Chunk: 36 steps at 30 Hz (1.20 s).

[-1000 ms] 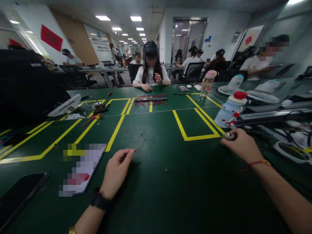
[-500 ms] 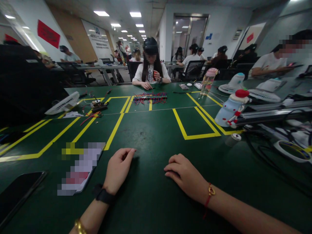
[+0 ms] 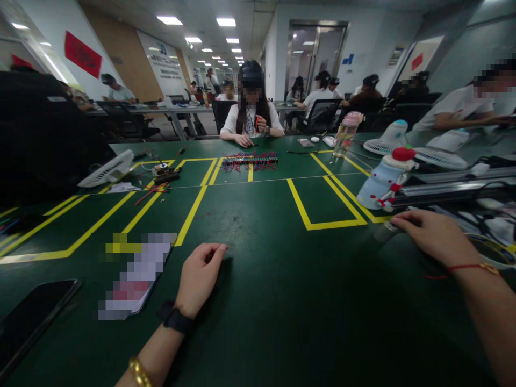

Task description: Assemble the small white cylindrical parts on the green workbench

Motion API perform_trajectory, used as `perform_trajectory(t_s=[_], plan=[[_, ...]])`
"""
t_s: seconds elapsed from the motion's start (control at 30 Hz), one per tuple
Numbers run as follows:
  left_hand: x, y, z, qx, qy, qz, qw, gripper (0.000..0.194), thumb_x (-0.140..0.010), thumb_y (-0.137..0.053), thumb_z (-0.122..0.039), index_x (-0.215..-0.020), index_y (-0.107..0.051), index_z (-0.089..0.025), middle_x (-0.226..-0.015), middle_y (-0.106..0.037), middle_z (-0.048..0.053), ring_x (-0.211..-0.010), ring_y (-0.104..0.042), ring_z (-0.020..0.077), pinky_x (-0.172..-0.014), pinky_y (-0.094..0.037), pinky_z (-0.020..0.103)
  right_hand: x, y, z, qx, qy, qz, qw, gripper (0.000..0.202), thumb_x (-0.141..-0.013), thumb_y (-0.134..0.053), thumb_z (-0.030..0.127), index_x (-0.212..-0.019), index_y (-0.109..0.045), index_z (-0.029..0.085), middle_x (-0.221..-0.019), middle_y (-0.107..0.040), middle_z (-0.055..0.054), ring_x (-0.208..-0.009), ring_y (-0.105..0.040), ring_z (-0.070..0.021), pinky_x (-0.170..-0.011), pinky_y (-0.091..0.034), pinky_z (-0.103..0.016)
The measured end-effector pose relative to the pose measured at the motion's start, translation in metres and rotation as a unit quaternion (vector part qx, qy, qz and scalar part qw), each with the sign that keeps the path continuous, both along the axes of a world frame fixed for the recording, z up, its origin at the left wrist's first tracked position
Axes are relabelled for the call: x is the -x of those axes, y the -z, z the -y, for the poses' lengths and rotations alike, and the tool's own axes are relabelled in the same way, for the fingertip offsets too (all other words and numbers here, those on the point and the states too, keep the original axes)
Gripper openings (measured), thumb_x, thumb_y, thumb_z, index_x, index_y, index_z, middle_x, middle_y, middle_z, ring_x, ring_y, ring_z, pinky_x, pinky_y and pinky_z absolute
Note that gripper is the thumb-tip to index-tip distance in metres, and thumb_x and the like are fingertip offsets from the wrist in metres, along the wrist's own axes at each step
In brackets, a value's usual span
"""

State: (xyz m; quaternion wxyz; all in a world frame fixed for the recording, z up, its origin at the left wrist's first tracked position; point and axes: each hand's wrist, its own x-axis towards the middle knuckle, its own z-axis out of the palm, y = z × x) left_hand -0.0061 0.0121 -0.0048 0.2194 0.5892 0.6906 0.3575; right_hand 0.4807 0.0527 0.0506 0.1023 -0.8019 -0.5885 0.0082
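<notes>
My left hand [image 3: 201,274] rests on the green table [image 3: 258,312], its fingers curled and thumb against the fingertips; whether anything small is between them is hidden. On the right, my right hand [image 3: 435,234] is at a small clear container [image 3: 386,231], with its fingertips at the container's top. The fingers are bent together over its rim. Just behind stands a light blue bottle [image 3: 377,183] with a red top. A phone-like object [image 3: 147,274], partly pixelated, lies left of my left hand, and a black phone [image 3: 38,312] is at the far left.
A bundle of red and blue wires [image 3: 250,160] lies near a person [image 3: 252,115] seated opposite. A pink-lidded bottle [image 3: 346,137], white fans [image 3: 389,138], metal rails [image 3: 439,187] and a tape roll [image 3: 494,251] are on the right. Another fan [image 3: 107,169] lies left.
My right hand has moved right and away from me, from the middle of the table to the small container. My left hand has stayed nearly in place.
</notes>
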Motion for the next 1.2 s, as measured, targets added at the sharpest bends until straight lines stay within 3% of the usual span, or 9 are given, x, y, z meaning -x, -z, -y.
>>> perform_trajectory(t_s=[0.47,0.6,0.77,0.9,1.0,1.1,1.2], plan=[[0.0,-0.001,0.002,0.007,0.001,0.012,1.0,0.035,-0.082,-0.053,-0.051,-0.089,-0.069,-0.021,-0.086,-0.068,0.002,-0.079,-0.061,0.0196,-0.07,-0.043,0.03,-0.008,0.002,0.002,0.002,-0.016,-0.099,0.995,0.037,-0.075,-0.059,0.052,-0.094,-0.07,0.022,-0.092,-0.068,-0.009,-0.08,-0.06,-0.0187,-0.073,-0.038,-0.032],[0.001,-0.002,0.002,0.009,0.003,0.014,1.0,0.036,-0.082,-0.052,-0.052,-0.09,-0.069,-0.021,-0.086,-0.068,0.002,-0.08,-0.061,0.0199,-0.07,-0.043,0.03,-0.006,0.002,0.003,0.003,-0.009,-0.157,0.988,0.046,-0.071,-0.062,0.052,-0.103,-0.068,0.02,-0.095,-0.068,-0.01,-0.081,-0.061,-0.0179,-0.074,-0.039,-0.032],[0.002,-0.001,0.003,0.008,0.006,0.013,1.0,0.036,-0.082,-0.052,-0.052,-0.09,-0.069,-0.021,-0.085,-0.068,0.002,-0.079,-0.061,0.0199,-0.07,-0.043,0.03,0.002,-0.005,0.004,-0.012,0.023,-0.097,0.995,0.041,-0.071,-0.061,0.055,-0.09,-0.071,0.02,-0.089,-0.068,-0.01,-0.079,-0.06,-0.02,-0.072,-0.038,-0.034],[0.001,-0.002,0.002,0.004,0.003,0.012,1.0,0.035,-0.082,-0.052,-0.051,-0.089,-0.069,-0.02,-0.087,-0.068,0.003,-0.082,-0.061,0.0205,-0.072,-0.043,0.03,-0.002,-0.003,0.005,0.014,0.002,-0.138,0.99,0.036,-0.074,-0.06,0.047,-0.096,-0.071,0.02,-0.09,-0.069,-0.01,-0.077,-0.061,-0.019,-0.072,-0.04,-0.033],[0.0,-0.002,0.001,0.006,0.002,0.014,1.0,0.034,-0.082,-0.052,-0.05,-0.089,-0.069,-0.02,-0.089,-0.069,0.003,-0.084,-0.061,0.021,-0.073,-0.044,0.031,-0.011,0.005,0.004,0.026,-0.045,-0.204,0.978,0.047,-0.069,-0.067,0.046,-0.107,-0.067,0.019,-0.103,-0.067,-0.013,-0.084,-0.063,-0.0201,-0.074,-0.042,-0.032],[0.002,-0.002,0.0,0.007,0.005,0.014,1.0,0.034,-0.082,-0.053,-0.049,-0.089,-0.069,-0.021,-0.089,-0.069,0.003,-0.084,-0.061,0.0211,-0.073,-0.044,0.031,-0.013,0.012,0.003,0.002,-0.057,-0.216,0.975,0.053,-0.059,-0.075,0.044,-0.103,-0.064,0.017,-0.104,-0.066,-0.013,-0.088,-0.063,-0.021,-0.075,-0.044,-0.031],[0.002,-0.002,0.001,0.002,0.005,0.007,1.0,0.033,-0.083,-0.052,-0.049,-0.088,-0.069,-0.02,-0.088,-0.068,0.003,-0.082,-0.061,0.0207,-0.072,-0.045,0.032,0.003,0.013,0.001,-0.052,-0.049,-0.166,0.984,0.043,-0.062,-0.073,0.046,-0.093,-0.065,0.017,-0.096,-0.067,-0.011,-0.085,-0.063,-0.0221,-0.078,-0.045,-0.035]])
